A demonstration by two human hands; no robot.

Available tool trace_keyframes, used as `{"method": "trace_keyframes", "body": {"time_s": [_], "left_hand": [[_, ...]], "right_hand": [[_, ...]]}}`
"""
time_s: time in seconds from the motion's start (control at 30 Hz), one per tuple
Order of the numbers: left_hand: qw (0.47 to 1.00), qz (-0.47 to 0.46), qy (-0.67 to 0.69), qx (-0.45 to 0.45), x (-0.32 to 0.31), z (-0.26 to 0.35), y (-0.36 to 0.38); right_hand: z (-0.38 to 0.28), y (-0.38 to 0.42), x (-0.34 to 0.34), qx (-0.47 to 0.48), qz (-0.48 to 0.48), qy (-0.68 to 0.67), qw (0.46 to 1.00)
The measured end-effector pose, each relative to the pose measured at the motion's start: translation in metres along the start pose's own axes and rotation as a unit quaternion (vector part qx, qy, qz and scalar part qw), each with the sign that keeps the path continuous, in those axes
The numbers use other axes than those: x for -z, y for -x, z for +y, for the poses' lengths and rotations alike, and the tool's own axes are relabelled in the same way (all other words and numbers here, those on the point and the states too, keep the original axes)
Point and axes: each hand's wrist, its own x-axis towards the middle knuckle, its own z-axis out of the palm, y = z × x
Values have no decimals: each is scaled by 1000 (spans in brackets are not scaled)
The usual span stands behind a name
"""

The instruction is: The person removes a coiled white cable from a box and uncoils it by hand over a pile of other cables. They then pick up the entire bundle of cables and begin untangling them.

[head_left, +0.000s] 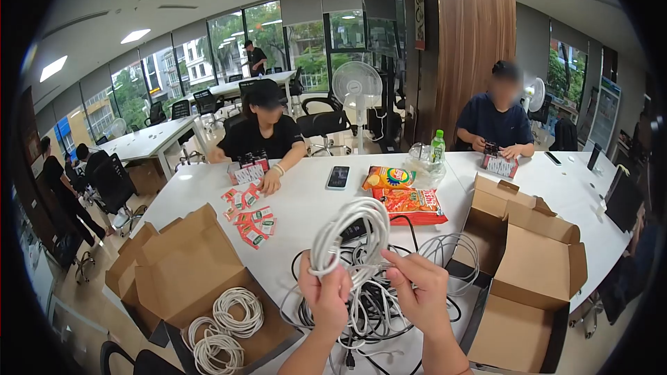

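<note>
My left hand is closed around the bottom of a coiled white cable, held up above the table. At the coil's right side is my right hand, its thumb and index finger bent together at a strand of the cable; the exact grip is partly hidden. Below both hands lies a tangle of black, white and grey cables. To the left, an open cardboard box holds several coiled white cables. Another open cardboard box stands to the right, with grey cable loops beside it.
Snack bags, a phone and a green bottle sit beyond the cables. Red-and-white packets lie on the white table. Two people across the table handle small boxes. A fan stands behind.
</note>
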Motion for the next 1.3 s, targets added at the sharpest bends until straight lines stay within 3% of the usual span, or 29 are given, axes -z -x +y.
{"method": "trace_keyframes", "body": {"time_s": [0.13, 0.17, 0.27, 0.33, 0.4, 0.5, 0.6, 0.73, 0.8, 0.93, 1.0, 1.1, 1.2, 1.23, 1.3], "left_hand": [[989, -109, -63, 73, 2, -1, 14], [984, -139, -82, 74, 0, 0, 18], [965, -219, -130, 67, -7, 2, 31], [965, -227, -95, 92, -7, 2, 39], [969, -205, -73, 119, -9, 2, 35], [973, -178, -37, 141, -9, 1, 24], [972, -169, -9, 160, -4, 2, 20], [994, -49, 36, 93, -9, 4, 11], [982, -14, 129, 136, 0, 1, -1], [894, 48, 374, 242, 17, -8, -16], [835, 33, 473, 279, 27, -14, -20], [834, 61, 481, 264, 26, -10, -22], [846, 76, 476, 228, 28, -3, -23], [850, 80, 473, 216, 29, -1, -25], [879, 82, 444, 155, 34, 5, -30]], "right_hand": [[-4, -4, 3, -26, -13, 58, 998], [11, 0, -2, 6, -8, 50, 999], [37, 17, -7, 19, -108, 194, 975], [38, 22, -16, -17, -177, 209, 962], [25, 22, -14, -25, -181, 251, 951], [14, 14, -3, -24, -273, 209, 939], [15, 17, -6, -36, -285, 201, 937], [8, 10, -1, 72, -140, 92, 983], [0, 6, -1, 112, -35, 11, 993], [-4, 13, -5, 68, 156, 52, 984], [10, 16, -13, 30, 205, 4, 978], [26, 11, -24, -47, 144, -131, 980], [35, 13, -45, -99, 16, -336, 936], [26, 14, -47, -119, -13, -331, 936], [32, 18, -39, -177, -167, -300, 922]]}}
